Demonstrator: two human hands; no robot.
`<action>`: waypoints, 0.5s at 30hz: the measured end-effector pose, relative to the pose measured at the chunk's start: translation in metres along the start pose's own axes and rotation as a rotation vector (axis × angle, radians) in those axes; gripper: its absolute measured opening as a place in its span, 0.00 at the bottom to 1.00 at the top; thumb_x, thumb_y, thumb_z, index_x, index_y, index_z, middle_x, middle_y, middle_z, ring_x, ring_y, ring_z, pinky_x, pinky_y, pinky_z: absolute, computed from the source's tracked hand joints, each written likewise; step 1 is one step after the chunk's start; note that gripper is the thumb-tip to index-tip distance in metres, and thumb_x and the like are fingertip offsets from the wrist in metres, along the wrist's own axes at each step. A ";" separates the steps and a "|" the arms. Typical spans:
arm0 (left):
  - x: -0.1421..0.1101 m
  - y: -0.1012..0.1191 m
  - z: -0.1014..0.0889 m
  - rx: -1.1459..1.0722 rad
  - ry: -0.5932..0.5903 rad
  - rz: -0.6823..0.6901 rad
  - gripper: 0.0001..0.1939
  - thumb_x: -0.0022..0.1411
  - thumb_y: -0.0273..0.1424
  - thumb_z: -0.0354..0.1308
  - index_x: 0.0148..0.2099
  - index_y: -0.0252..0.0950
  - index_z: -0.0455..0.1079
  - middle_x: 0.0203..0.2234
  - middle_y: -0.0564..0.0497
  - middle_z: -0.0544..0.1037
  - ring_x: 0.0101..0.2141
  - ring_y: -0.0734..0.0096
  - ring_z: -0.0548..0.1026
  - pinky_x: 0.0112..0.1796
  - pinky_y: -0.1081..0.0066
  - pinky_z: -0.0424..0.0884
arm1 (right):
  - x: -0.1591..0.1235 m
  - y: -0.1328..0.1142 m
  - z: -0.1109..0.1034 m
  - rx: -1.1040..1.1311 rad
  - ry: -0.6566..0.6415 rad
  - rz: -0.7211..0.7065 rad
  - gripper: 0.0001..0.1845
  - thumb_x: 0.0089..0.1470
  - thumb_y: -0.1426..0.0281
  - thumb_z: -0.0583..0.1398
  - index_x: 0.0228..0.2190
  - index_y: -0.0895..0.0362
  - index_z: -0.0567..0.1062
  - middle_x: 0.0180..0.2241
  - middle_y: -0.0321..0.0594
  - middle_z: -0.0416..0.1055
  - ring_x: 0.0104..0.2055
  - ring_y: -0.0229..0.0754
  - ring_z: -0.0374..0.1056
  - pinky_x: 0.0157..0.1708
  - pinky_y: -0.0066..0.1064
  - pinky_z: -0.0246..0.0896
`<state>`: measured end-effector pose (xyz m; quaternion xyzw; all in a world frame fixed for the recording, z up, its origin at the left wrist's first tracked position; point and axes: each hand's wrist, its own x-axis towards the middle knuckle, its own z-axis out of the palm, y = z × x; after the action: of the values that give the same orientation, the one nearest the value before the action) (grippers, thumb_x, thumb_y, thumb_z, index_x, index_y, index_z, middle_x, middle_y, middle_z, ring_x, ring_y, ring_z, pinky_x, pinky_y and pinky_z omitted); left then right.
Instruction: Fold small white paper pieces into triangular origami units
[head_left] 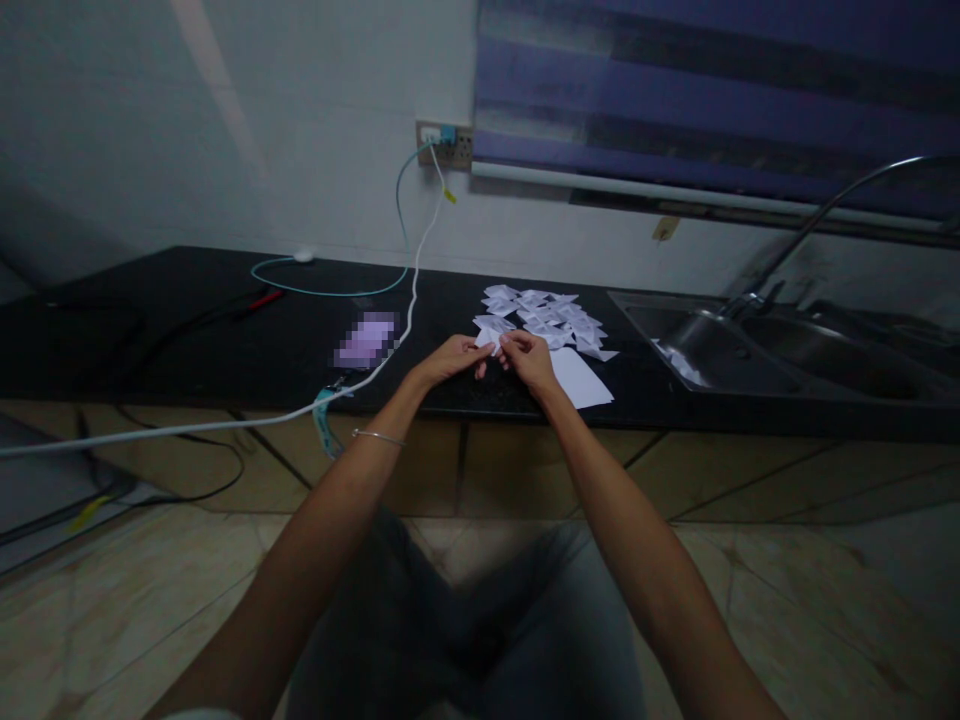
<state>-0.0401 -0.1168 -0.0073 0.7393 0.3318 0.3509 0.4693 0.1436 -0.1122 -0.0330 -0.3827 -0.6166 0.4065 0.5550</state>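
Between my two hands, over the front part of the black countertop, is a small piece of folded white paper [487,338]. My left hand [453,358] pinches its left side between thumb and fingers. On the right side, the fingers of my right hand [527,358] close on the same paper. Just behind lies a group of several folded white paper pieces [551,315], some overlapping. A stack of flat white paper sheets [581,378] rests beside my right wrist. The exact folds of the held paper are too small to make out.
A metal sink [705,350] with a curved faucet [825,205] is at right. A blurred-out purple card [367,340] with a teal lanyard [324,425] lies left of my hands. A white cable [414,290] runs from the wall socket [454,148] across the counter [187,290].
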 end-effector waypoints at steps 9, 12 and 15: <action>-0.001 -0.012 -0.007 0.014 -0.104 0.106 0.28 0.61 0.53 0.57 0.24 0.32 0.69 0.15 0.54 0.69 0.20 0.79 0.65 0.26 0.77 0.60 | -0.003 -0.007 -0.001 -0.045 -0.196 0.045 0.26 0.48 0.46 0.65 0.26 0.58 0.75 0.21 0.34 0.69 0.23 0.34 0.60 0.25 0.27 0.54; -0.001 -0.011 -0.007 -0.003 -0.103 0.079 0.29 0.60 0.54 0.58 0.23 0.32 0.69 0.15 0.54 0.69 0.19 0.78 0.64 0.26 0.76 0.60 | -0.003 -0.008 -0.002 -0.092 -0.245 0.002 0.26 0.51 0.46 0.63 0.26 0.58 0.75 0.20 0.33 0.67 0.23 0.34 0.59 0.26 0.28 0.52; -0.001 -0.008 -0.005 0.011 -0.069 0.011 0.34 0.64 0.58 0.50 0.22 0.32 0.69 0.14 0.52 0.69 0.18 0.78 0.64 0.25 0.75 0.59 | -0.003 -0.007 -0.003 -0.119 -0.234 -0.050 0.25 0.52 0.47 0.62 0.25 0.58 0.75 0.20 0.33 0.67 0.23 0.34 0.58 0.26 0.28 0.51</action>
<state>-0.0459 -0.1125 -0.0137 0.7555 0.3131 0.3259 0.4744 0.1472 -0.1174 -0.0276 -0.3497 -0.7094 0.3971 0.4655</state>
